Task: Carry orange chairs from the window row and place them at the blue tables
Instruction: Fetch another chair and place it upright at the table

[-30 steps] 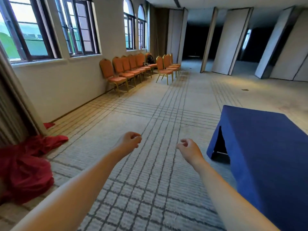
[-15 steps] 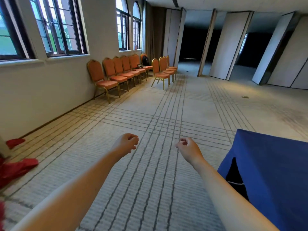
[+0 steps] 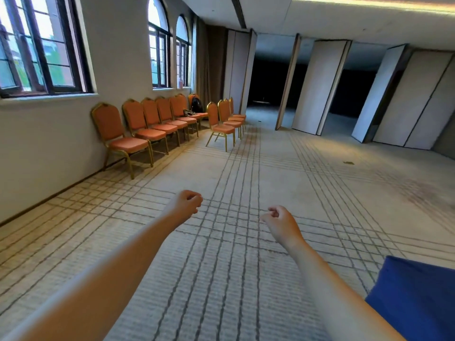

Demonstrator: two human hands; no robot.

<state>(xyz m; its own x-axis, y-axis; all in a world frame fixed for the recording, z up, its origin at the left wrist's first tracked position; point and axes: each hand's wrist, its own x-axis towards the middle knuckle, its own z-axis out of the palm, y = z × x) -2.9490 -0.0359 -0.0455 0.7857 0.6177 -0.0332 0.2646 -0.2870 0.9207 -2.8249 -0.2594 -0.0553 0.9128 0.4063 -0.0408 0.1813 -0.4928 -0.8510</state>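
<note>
A row of orange chairs (image 3: 157, 119) with gold frames lines the wall under the windows at the left. The nearest chair (image 3: 115, 134) stands a few steps ahead of me. Three more orange chairs (image 3: 222, 119) stand apart from the wall, farther down. A corner of a blue-draped table (image 3: 418, 299) shows at the bottom right. My left hand (image 3: 186, 203) and my right hand (image 3: 280, 222) are stretched out over the carpet, fingers loosely curled, holding nothing.
A black backpack (image 3: 197, 104) sits on a chair at the far end of the row. Tall folding partition panels (image 3: 317, 84) stand open at the back, with a dark room behind. Patterned carpet (image 3: 246, 168) lies between me and the chairs.
I have walked forward toward the chairs, which look larger and closer. The blue table has slid to the bottom right corner and the red cloth at the left has left view. Both hands stay empty.
</note>
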